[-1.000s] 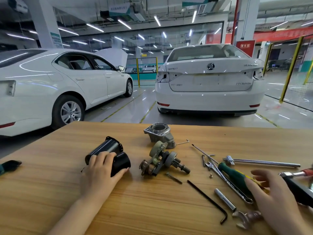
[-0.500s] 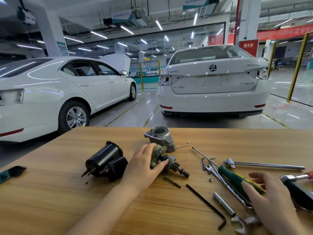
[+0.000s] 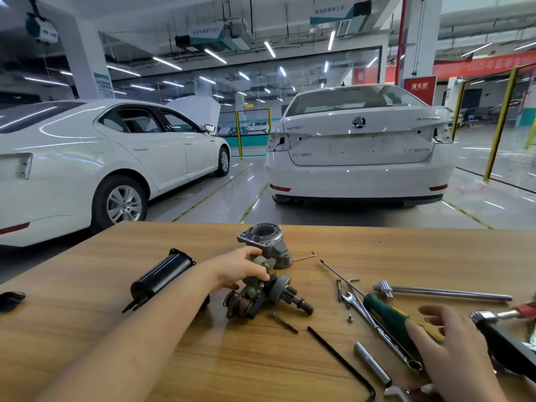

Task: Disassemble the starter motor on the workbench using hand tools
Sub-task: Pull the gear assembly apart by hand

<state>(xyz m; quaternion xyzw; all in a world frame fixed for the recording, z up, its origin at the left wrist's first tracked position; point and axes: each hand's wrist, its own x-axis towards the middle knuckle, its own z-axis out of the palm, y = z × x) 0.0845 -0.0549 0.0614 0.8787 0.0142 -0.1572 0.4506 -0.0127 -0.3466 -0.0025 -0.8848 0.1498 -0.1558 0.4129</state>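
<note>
The starter motor lies in pieces on the wooden workbench (image 3: 87,329). My left hand (image 3: 240,268) grips the top of the drive and gear assembly (image 3: 266,294), whose pinion shaft points right. Behind it stands the grey aluminium nose housing (image 3: 266,242). The black cylindrical motor case (image 3: 162,275) lies to the left, partly behind my forearm. My right hand (image 3: 452,346) hovers with relaxed fingers over the green-handled screwdriver (image 3: 391,317) and holds nothing.
Tools lie on the right: a long socket bar (image 3: 446,293), a combination wrench (image 3: 380,329), a black hex key (image 3: 342,361), a hammer (image 3: 501,314), loose bolts (image 3: 285,322). A dark glove (image 3: 10,298) lies at the left edge. Two white cars stand beyond the bench.
My left hand let go of the black motor case, moved right and took hold of the drive assembly. My right hand stayed near the screwdriver.
</note>
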